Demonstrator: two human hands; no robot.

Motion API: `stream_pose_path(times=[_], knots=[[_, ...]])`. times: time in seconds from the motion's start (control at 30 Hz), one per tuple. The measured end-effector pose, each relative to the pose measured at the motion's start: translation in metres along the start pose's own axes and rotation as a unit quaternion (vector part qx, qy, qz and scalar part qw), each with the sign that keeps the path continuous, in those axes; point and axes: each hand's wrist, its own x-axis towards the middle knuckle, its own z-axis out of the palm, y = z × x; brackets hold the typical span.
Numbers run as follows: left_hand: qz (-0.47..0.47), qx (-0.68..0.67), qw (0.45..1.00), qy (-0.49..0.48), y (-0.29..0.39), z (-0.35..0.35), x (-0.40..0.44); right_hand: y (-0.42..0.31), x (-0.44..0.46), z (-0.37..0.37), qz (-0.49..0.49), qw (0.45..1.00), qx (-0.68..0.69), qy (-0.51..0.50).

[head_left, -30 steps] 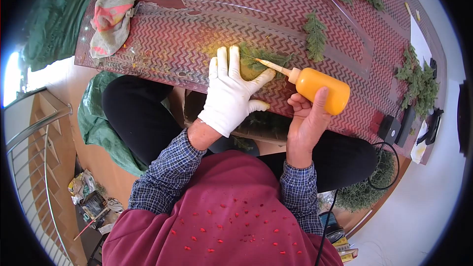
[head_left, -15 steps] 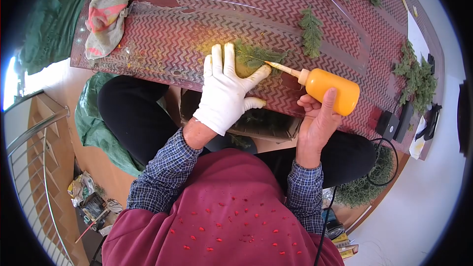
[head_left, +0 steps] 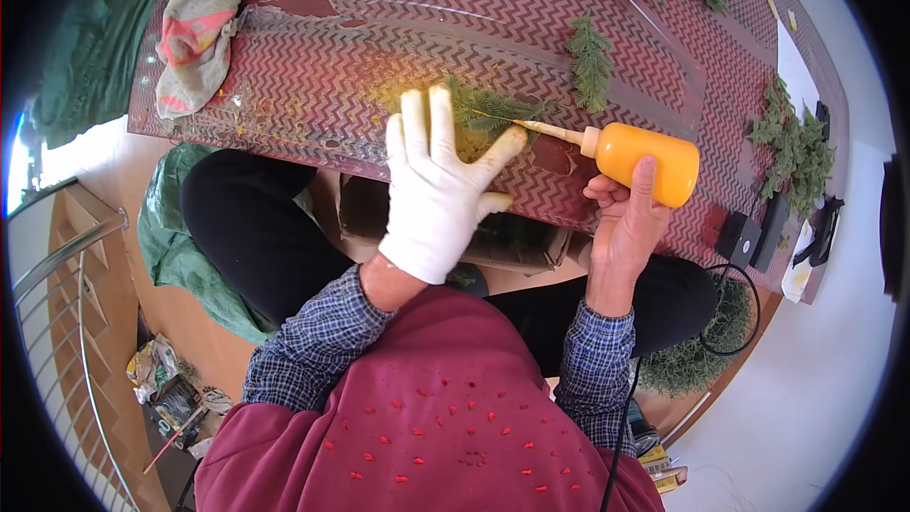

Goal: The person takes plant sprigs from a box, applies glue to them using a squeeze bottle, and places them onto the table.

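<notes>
My left hand, in a white glove with yellow-stained fingertips, is spread with its fingers apart at the table's near edge. Beside its fingers lies a green sprig on a yellow-stained patch of the table. My bare right hand is closed round an orange squeeze bottle, which is tilted on its side. The bottle's long, thin nozzle points left, and its tip is at the sprig, near my left thumb.
The patterned red table carries a stained cloth at left, another sprig, and more greenery at right. A black box stands near the right edge. Below the table is an open cardboard box.
My right hand and the bottle have moved right, and the nozzle tip has moved right along the sprig. My left hand has drawn slightly back. The view has shifted a little.
</notes>
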Motion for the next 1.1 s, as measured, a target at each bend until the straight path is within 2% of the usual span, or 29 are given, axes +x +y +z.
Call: stream_pose_path(times=[0.17,0.6,0.87,1.1], knots=[[-0.037,-0.039,0.999,0.008,0.015,0.020,0.005,-0.003,0.008,0.000,0.006,1.000,-0.002,-0.003],[-0.035,-0.038,0.998,-0.024,0.014,0.024,0.008,-0.016,0.028,-0.006,-0.005,0.999,-0.027,-0.029],[-0.029,-0.043,0.999,-0.004,0.013,0.025,0.008,-0.023,0.033,-0.006,-0.015,0.999,-0.040,-0.033],[-0.044,-0.018,0.999,-0.024,0.016,0.024,0.011,-0.037,0.046,0.003,-0.020,0.994,-0.098,-0.054]])
